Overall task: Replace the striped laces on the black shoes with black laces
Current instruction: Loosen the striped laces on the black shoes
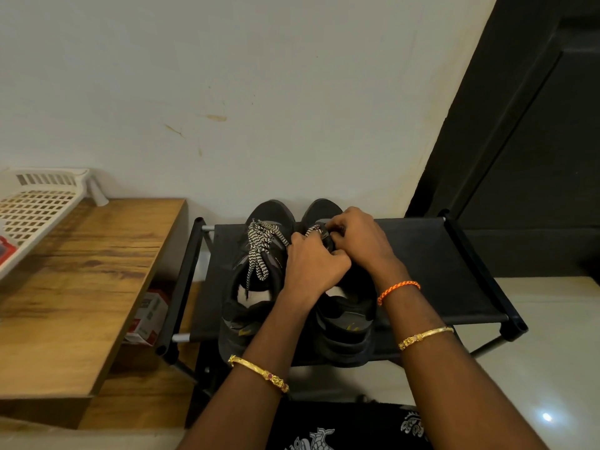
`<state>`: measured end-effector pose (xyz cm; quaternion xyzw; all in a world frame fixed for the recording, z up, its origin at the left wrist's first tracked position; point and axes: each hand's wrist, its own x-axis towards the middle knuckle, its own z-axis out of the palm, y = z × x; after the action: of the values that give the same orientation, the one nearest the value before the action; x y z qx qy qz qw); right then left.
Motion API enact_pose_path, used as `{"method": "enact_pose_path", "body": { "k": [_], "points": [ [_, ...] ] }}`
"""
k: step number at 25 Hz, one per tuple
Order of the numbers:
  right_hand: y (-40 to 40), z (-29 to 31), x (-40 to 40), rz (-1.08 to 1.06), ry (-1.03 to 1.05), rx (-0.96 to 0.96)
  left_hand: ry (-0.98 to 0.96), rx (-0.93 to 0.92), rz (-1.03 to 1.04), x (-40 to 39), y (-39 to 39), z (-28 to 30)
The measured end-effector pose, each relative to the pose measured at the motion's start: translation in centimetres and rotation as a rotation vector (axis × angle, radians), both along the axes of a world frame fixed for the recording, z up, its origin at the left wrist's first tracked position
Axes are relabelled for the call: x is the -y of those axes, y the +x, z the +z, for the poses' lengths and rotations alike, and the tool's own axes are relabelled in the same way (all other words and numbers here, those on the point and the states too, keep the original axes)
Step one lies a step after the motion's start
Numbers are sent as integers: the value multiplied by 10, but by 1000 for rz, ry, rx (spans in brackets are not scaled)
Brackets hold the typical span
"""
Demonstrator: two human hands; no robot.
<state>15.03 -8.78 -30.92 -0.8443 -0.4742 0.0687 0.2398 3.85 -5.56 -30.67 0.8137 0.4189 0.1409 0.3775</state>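
Two black shoes stand side by side on a black shoe rack (422, 264), toes toward the wall. The left shoe (259, 287) carries a black-and-white striped lace (263, 248), loosened, with its ends hanging over the tongue. Both my hands are on the right shoe (344, 323). My left hand (316, 266) and my right hand (360, 238) pinch that shoe's striped lace (314, 229) near the toe end; most of this lace is hidden under my fingers. No black laces are in view.
A wooden table (81, 287) stands to the left with a white plastic basket (35, 206) on it. A red-and-white box (147, 316) lies beneath the table. A white wall is behind the rack and a dark door (519, 157) at the right.
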Motion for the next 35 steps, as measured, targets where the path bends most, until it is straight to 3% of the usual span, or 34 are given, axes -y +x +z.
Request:
{"method": "enact_pose_path", "body": {
  "k": [10, 15, 17, 21, 22, 24, 27, 30, 32, 35],
  "points": [
    [-3, -5, -10, -106, 48, 72, 58, -95, 38, 3, 5, -14],
    [-3, -10, -11, -237, 163, -76, 62, -118, 56, 5, 5, -14],
    [4, -11, -11, -385, 289, -225, 62, -129, 67, 6, 5, -14],
    [17, -8, -11, -660, 656, -1103, 48, -117, 81, 7, 6, -15],
    [17, -8, -12, -667, 663, -1192, 48, -112, 85, 7, 6, -15],
    [16, -7, -13, -614, 614, -1111, 50, -100, 91, 6, 6, -16],
    [14, -2, -10, -332, 436, -584, 53, -74, 89, 6, 5, -17],
    [7, -4, -9, -107, 8, -105, 60, -58, 92, 6, 5, -17],
    [3, -6, -10, -89, -78, -12, 58, -55, 95, 7, 5, -17],
    [1, -6, -10, -108, -26, 36, 64, -60, 98, 8, 4, -16]
  ]
}}
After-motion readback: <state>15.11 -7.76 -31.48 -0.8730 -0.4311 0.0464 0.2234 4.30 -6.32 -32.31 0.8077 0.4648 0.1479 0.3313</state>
